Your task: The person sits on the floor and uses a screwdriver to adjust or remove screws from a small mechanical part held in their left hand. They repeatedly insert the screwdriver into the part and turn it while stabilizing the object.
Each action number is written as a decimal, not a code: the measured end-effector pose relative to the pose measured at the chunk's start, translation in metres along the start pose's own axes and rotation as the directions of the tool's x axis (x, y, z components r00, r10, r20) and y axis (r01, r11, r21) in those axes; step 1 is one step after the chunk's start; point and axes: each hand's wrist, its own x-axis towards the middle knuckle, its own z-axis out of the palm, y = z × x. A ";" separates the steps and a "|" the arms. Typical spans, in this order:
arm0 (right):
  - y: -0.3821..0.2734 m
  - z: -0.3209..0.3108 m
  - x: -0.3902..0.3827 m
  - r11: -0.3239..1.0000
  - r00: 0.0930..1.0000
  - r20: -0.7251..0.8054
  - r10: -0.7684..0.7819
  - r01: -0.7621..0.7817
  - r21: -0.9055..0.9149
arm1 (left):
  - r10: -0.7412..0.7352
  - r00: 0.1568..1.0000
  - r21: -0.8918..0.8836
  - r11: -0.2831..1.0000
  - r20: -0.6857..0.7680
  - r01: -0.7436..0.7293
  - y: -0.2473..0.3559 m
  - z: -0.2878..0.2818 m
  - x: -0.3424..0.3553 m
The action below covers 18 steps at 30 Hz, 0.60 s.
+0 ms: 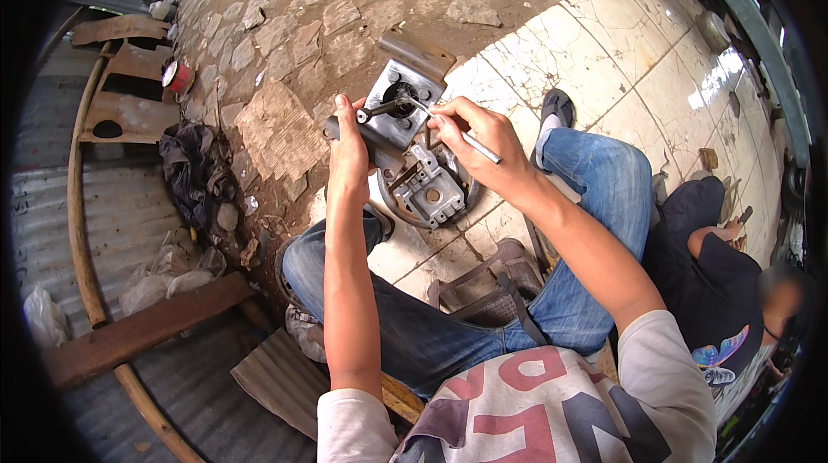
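Note:
My left hand (349,148) is wrapped round the near rail of a metal bracket assembly and steadies it. The assembly has a shiny square plate (385,125) with bolts near its corners, a dark round opening in the middle and a brown metal rail (417,56) on its far side. A short dark lever sticks out of it near my left thumb. My right hand (487,140) pinches a slim metal rod (479,147), its far tip at the opening; the tip's exact shape is hard to make out. Just below lies a grey cast metal housing (434,194) on a round metal base.
A dark mesh bag (492,286) with a strap lies between my legs. Flattened cardboard (276,131) and a dark cloth (197,172) are on the stony ground at left, beside a wooden plank (147,329). Another person (720,290) sits close by on the right.

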 end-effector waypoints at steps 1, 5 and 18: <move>0.003 0.002 0.000 0.999 1.000 -0.003 -0.001 0.001 0.032 | -0.001 1.000 0.001 1.000 0.005 0.001 0.000 -0.001 -0.001; 0.004 0.005 -0.001 0.942 0.997 0.043 0.070 -0.080 0.326 | 0.060 0.998 -0.087 0.994 -0.004 -0.060 -0.011 0.001 0.003; -0.011 -0.004 0.000 0.982 0.989 -0.015 -0.145 0.146 0.124 | 0.101 0.994 -0.049 0.994 -0.041 -0.103 -0.015 0.000 0.004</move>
